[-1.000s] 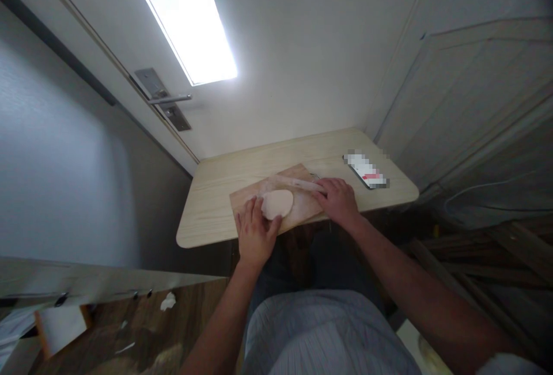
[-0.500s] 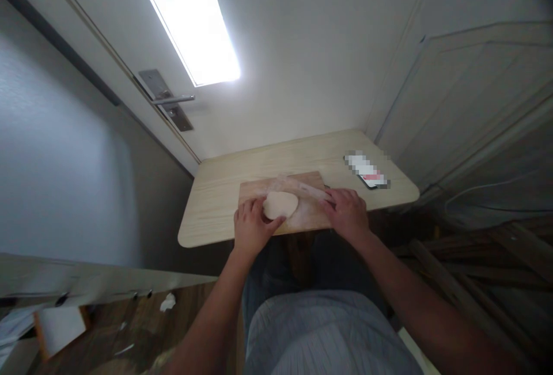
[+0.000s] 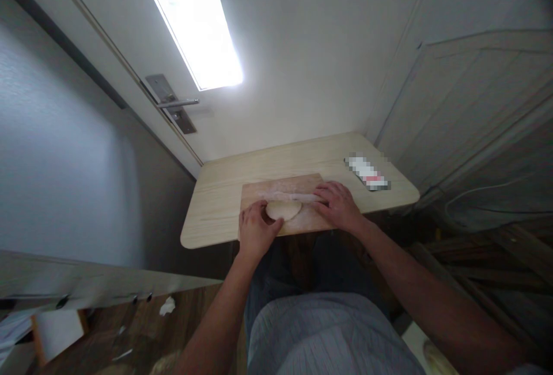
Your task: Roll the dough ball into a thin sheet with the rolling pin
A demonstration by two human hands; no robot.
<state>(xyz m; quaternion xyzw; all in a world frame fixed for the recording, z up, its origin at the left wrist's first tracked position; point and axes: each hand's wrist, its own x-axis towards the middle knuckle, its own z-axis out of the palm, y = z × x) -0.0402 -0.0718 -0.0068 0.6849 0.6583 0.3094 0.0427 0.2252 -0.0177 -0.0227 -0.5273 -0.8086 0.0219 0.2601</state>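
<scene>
A flat, pale round of dough lies on the floured wooden board. My left hand grips the dough's left edge, thumb along the near side and fingers around the far side. A thin, flour-dusted rolling pin lies across the board along the dough's far edge. Its right end is under the fingers of my right hand, which is closed on it.
The board rests on a light wood table against a white door with a metal handle. A phone, partly pixelated, lies at the table's right. Crumpled white paper is on the floor to the left.
The rolling pin has swung from slanting across the board to nearly level, and its left part came nearer the dough's far edge. My right hand shifted slightly left with it.
</scene>
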